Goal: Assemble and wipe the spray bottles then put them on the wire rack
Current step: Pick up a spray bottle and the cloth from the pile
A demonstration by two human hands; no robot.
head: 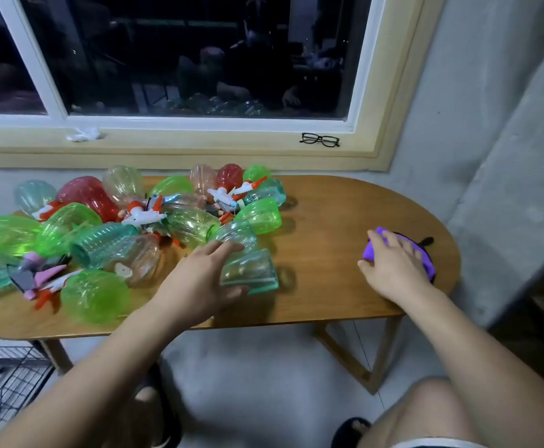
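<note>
Two hands down, one on a bottle and one on the cloth.

Your left hand (199, 279) is the one on the work: its fingers (228, 246) and thumb curl round the teal bottle (251, 270), which lies on its side on the counter (329, 215). The bottle's long axis seems to run out rightward from your palm, though the palm hides which end is the neck. Your right hand (393, 263) sits well to the right of that bottle, fingers straight and spread, pressing the purple cloth (370, 250). Left of the bottle and beyond it is the heap of loose bottles, and the closest spray head (144, 218) lies there, so fitting one probably falls to the left side. The wire rack (6, 376) stands on the floor, far left of the bottle and below it.
</note>
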